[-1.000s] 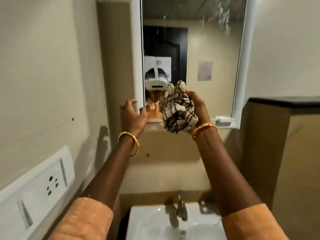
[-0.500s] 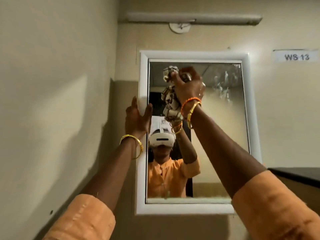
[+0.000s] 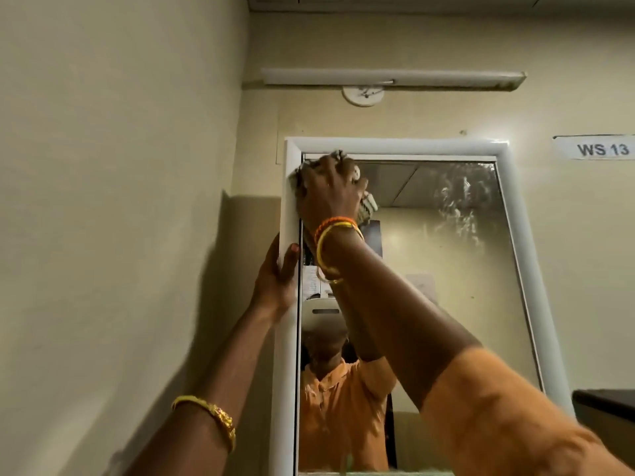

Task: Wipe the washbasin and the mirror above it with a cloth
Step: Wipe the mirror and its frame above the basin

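A white-framed mirror (image 3: pixel 457 304) hangs on the beige wall ahead. Whitish streaks smear its upper right glass. My right hand (image 3: pixel 330 190) presses a bunched checked cloth (image 3: pixel 367 207) against the glass at the mirror's top left corner; most of the cloth is hidden under the hand. My left hand (image 3: pixel 278 276) grips the left side of the frame (image 3: pixel 287 355), thumb on its front face. The washbasin is out of view below.
A tube light (image 3: pixel 391 79) and a round ceiling-rose fitting (image 3: pixel 362 94) sit above the mirror. A "WS 13" label (image 3: pixel 599 148) is on the wall at right. A dark ledge (image 3: pixel 604 405) juts in at lower right. The side wall stands close on the left.
The view has tilted up from the basin to the whole mirror. My right hand has carried the cloth from the lower mirror edge up to the top left corner. My left hand slid up the frame.
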